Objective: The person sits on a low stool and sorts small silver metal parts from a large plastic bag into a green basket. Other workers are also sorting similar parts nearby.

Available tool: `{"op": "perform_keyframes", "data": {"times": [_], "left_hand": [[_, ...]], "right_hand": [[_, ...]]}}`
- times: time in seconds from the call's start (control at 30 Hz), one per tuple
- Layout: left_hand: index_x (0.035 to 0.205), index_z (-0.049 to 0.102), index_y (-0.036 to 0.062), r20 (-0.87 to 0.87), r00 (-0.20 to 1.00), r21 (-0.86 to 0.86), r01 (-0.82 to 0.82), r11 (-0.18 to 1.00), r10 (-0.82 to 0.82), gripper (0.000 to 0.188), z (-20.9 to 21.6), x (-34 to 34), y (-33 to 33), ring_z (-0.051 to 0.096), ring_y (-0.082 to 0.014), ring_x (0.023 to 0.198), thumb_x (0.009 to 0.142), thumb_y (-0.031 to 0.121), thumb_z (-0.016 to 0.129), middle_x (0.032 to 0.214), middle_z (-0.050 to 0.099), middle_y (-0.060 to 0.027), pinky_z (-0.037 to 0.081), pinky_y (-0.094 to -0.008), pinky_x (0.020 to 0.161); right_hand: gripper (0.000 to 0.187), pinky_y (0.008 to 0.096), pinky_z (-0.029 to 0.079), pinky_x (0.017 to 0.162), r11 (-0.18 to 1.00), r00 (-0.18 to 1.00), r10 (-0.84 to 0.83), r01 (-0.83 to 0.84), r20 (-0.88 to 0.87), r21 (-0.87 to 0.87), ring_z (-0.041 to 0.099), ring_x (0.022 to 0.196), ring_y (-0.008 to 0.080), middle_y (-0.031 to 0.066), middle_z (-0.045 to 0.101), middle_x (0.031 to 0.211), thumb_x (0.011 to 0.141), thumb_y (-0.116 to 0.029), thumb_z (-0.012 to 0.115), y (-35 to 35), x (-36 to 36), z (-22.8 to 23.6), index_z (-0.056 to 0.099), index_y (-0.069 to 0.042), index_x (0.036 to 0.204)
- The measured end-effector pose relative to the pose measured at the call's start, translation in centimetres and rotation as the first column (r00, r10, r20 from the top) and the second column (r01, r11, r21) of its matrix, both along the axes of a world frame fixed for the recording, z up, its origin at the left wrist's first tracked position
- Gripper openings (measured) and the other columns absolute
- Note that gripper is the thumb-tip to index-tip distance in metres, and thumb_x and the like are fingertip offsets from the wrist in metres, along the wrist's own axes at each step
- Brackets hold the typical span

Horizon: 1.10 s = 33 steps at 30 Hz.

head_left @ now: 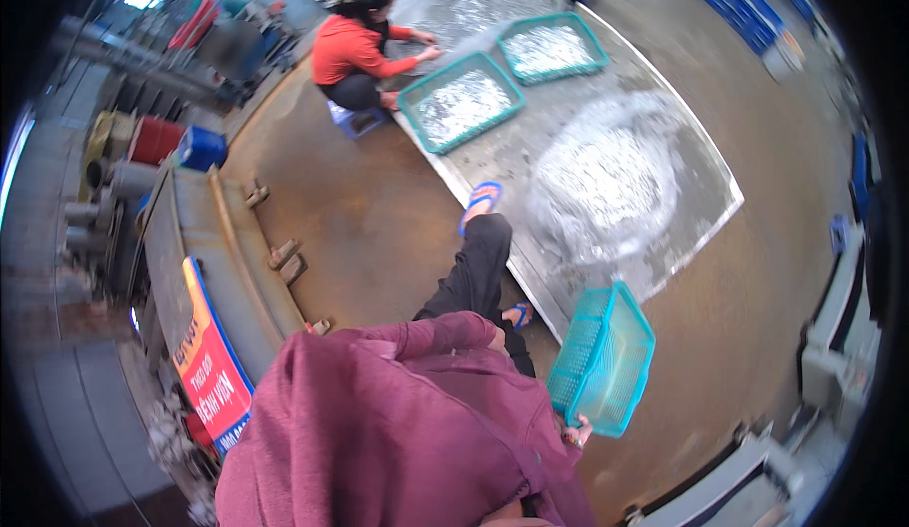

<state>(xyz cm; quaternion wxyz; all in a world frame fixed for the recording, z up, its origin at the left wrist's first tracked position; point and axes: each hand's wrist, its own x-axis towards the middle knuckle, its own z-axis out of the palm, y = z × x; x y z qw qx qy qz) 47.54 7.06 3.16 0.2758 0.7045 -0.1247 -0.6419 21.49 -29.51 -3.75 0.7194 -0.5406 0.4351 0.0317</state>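
My right hand grips the lower rim of an empty teal plastic basket, which is tipped on its side beside my right hip. In front of it a blurred heap of small silver fish spreads over a low metal sheet table. My left hand shows only as a small patch at the end of my maroon sleeve, against my black trouser leg; its fingers are hidden. One foot in a blue sandal rests on the table's edge.
Two teal baskets full of silver fish sit farther along the table. A person in an orange-red top squats there on a small blue stool. A metal trough with a red-and-blue sign stands left, and blue crates are stacked at the far right.
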Motion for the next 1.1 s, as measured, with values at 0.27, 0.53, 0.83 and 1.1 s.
{"op": "perform_keyframes", "data": {"times": [0.27,0.53,0.83,1.1], "left_hand": [[0.097,0.068,0.0032,-0.063,0.981,-0.053,-0.188,0.981,0.184,0.038,2.4,6.6,4.3,0.062,-0.0197,0.09,0.083,0.038,0.058,0.094,0.067,-0.0117,0.046,-0.0324,0.077],[0.119,0.055,0.0115,-0.241,0.47,-0.103,-0.882,0.459,0.849,0.039,6.8,13.6,18.0,0.062,-0.0172,0.075,0.084,0.027,0.06,0.095,0.065,-0.0091,0.049,-0.0302,0.06],[0.136,-0.033,0.0186,0.097,-0.461,-0.189,-0.879,-0.439,0.882,0.087,15.2,27.3,37.2,0.063,-0.0203,0.074,0.093,0.022,0.043,0.1,0.066,-0.0071,0.054,-0.0391,0.061],[0.139,0.029,0.0098,0.423,-0.055,-0.158,-0.987,0.014,0.905,0.054,12.3,31.0,40.3,0.064,-0.0171,0.076,0.09,0.02,0.05,0.092,0.067,-0.0059,0.052,-0.0401,0.059]], "right_hand": [[0.052,0.0414,0.043,0.089,0.676,0.751,-0.219,0.577,-0.623,0.458,0.049,0.103,0.032,0.0179,0.045,0.124,0.071,-0.025,0.067,-2.3,13.6,1.5,0.048,-0.006,0.115],[0.055,0.0449,0.039,0.092,0.741,0.789,-0.12,0.475,-0.603,0.474,0.044,0.11,0.0344,0.0171,0.042,0.128,0.074,-0.031,0.063,1.5,25.8,5.4,0.045,-0.006,0.12],[0.06,0.0488,0.035,0.096,0.725,0.795,-0.131,0.484,-0.593,0.489,0.038,0.116,0.0371,0.0162,0.039,0.132,0.077,-0.038,0.057,1.0,28.2,6.0,0.04,-0.007,0.126],[0.065,0.0523,0.032,0.099,0.623,0.748,-0.24,0.607,-0.618,0.493,0.033,0.123,0.0395,0.0154,0.036,0.135,0.08,-0.044,0.053,-0.3,26.6,7.1,0.037,-0.007,0.131]]}}
